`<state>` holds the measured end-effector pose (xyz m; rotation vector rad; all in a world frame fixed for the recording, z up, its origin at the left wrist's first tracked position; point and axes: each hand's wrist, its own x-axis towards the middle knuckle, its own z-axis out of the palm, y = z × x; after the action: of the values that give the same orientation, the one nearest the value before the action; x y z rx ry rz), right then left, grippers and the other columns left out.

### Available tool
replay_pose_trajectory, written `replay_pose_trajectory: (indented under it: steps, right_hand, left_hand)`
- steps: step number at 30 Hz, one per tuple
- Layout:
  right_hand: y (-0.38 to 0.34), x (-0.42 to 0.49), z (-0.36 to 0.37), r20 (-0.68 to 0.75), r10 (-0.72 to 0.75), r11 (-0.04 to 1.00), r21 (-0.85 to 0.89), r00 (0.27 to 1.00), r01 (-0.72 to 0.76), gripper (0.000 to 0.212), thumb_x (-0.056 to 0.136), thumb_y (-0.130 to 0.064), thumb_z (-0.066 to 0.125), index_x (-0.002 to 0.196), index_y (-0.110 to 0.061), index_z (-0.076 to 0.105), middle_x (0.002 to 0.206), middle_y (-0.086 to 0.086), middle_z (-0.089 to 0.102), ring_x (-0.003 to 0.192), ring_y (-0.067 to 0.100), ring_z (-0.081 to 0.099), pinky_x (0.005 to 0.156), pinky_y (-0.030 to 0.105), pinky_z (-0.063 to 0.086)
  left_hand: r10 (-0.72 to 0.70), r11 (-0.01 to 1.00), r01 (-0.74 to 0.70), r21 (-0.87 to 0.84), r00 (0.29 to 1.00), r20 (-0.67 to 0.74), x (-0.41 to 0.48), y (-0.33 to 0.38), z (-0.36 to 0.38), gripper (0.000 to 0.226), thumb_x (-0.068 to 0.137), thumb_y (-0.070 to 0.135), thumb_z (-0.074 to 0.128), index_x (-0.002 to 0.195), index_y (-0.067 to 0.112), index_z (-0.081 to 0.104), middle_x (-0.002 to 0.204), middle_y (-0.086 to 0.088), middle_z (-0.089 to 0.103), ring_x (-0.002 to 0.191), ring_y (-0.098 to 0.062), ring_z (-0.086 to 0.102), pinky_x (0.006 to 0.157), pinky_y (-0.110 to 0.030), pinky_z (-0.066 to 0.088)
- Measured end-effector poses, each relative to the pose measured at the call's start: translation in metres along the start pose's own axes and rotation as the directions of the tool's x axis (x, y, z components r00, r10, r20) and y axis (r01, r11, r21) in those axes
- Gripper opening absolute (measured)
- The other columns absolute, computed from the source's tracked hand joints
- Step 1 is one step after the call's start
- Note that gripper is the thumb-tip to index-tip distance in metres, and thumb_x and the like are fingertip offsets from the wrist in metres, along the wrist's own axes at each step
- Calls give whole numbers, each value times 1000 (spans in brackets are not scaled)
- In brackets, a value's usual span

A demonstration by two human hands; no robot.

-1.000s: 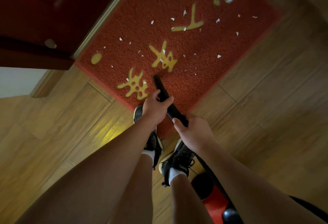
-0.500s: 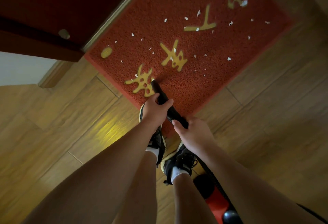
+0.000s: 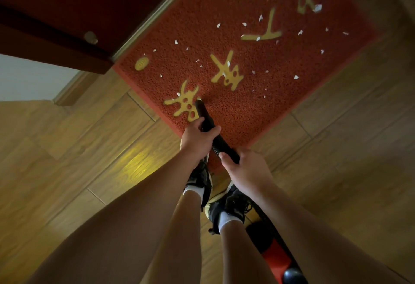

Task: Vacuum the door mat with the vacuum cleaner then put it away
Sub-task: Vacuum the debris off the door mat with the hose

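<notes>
Red door mat (image 3: 280, 104), far centre: yellow characters, unreadable from here; white scraps (image 3: 296, 77) scattered over it. Left hand (image 3: 195, 137) grips the black vacuum nozzle (image 3: 204, 115), whose tip is on the mat's near-left part. Right hand (image 3: 247, 169) grips it just behind.

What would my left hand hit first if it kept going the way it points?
Your left hand would probably meet the red door mat at the yellow character by the vacuum nozzle tip; depth is unclear.
</notes>
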<state>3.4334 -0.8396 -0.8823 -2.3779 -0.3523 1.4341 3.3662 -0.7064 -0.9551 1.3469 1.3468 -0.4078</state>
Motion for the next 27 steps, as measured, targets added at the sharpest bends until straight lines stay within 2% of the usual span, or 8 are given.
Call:
replay_pose_trajectory:
  steps: [2, 7, 12, 17, 20, 22, 24, 27]
  right_hand:
    - [1, -2, -1, -7, 9, 1000, -4, 1000, -9, 37, 97, -47, 57, 77, -16, 54, 65, 3, 61, 56, 22, 57, 52, 33, 44]
    - [1, -1, -1, -1, 11, 1000, 10, 1000, -11, 37, 97, -48, 56, 79, -15, 56, 67, 5, 63, 56, 23, 58, 54, 38, 49]
    - [-1, 1, 1, 2, 14, 1000, 1, 1000, -14, 37, 96, -50, 55, 84, -15, 60, 70, 5, 65, 60, 24, 62, 57, 41, 53]
    - [-1, 1, 4, 4, 3, 1000, 5, 1000, -3, 36, 96, -48, 56, 81, -16, 59, 67, 3, 64, 57, 23, 60, 55, 39, 50]
    - [0, -2, 5, -2, -8, 1000, -10, 1000, 8, 36, 97, -46, 57, 78, -15, 57, 64, 1, 61, 56, 21, 58, 54, 34, 46]
    - [1, -2, 5, -1, -12, 1000, -13, 1000, 12, 37, 97, -46, 57, 79, -14, 58, 63, 1, 61, 54, 20, 57, 52, 32, 44]
    - [1, -2, 6, 2, -10, 1000, -9, 1000, 10, 37, 97, -47, 57, 81, -13, 59, 65, 2, 62, 56, 21, 58, 52, 33, 44]
    - [-1, 1, 7, 8, -9, 1000, 10, 1000, 9, 38, 97, -47, 56, 83, -12, 60, 67, 5, 64, 57, 24, 60, 53, 36, 47]
  left_hand:
    - [0, 1000, 0, 4, 1000, 0, 1, -1, 2, 76, 86, 52, 74, 151, 27, 44, 134, 3, 63, 90, -10, 63, 82, -33, 56]
    - [3, 1000, -3, -3, 1000, -3, 1, -1, 4, 75, 86, 50, 75, 151, 28, 44, 130, 3, 63, 84, -4, 59, 78, -29, 51]
    - [-5, 1000, 5, -8, 1000, 3, 3, -1, 1, 75, 89, 50, 73, 153, 27, 41, 138, 2, 59, 99, -15, 61, 78, -28, 48]
    - [-25, 998, 27, -62, 999, 32, 5, -5, 0, 76, 89, 45, 75, 153, 22, 42, 144, -1, 56, 121, -22, 60, 90, -30, 49]
    - [-28, 997, 30, -69, 999, 37, 5, -7, 0, 76, 88, 44, 76, 153, 22, 43, 139, -2, 59, 114, -21, 63, 88, -31, 52]
    - [-17, 998, 19, -65, 999, 27, 5, -8, 1, 75, 88, 43, 76, 152, 21, 45, 136, -2, 60, 104, -18, 64, 79, -27, 52]
    - [-12, 998, 13, -62, 1000, 23, 5, -8, 2, 74, 88, 43, 76, 152, 21, 44, 134, -2, 61, 93, -11, 63, 69, -22, 49]
    - [-10, 997, 11, -72, 1000, 21, 7, -7, 0, 74, 89, 42, 75, 152, 22, 44, 136, -1, 61, 88, -7, 62, 68, -21, 48]
